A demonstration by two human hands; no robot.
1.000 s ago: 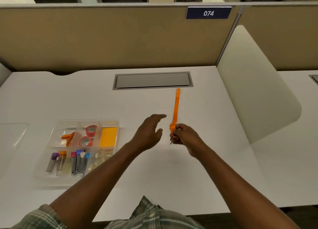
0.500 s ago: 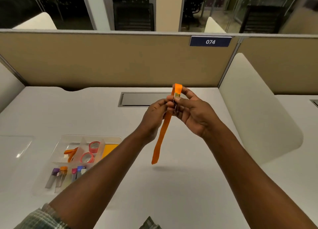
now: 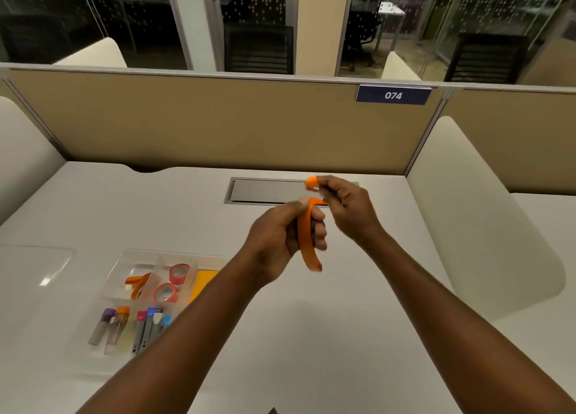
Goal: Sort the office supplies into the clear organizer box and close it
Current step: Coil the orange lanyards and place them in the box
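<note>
One clear organizer box [image 3: 174, 254] stands open, partly filled. Right of it and raised off the desk [image 3: 311, 335], I record the left hand [image 3: 277, 242] curling its fingers round the middle of the orange strap [image 3: 307, 242]. Further right, the right hand [image 3: 349, 208] pinches the rolled upper end. My judgement: wind tightly and keep that pinch, so the coil fits a compartment. The long axis is near upright, free end pointing down.

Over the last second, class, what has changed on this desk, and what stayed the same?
The orange strap was lifted off the desk and now bends over. The right hand kept pinching one end; the left hand, open before, now grips its middle. The clear box, its contents and the lid stayed put.
</note>
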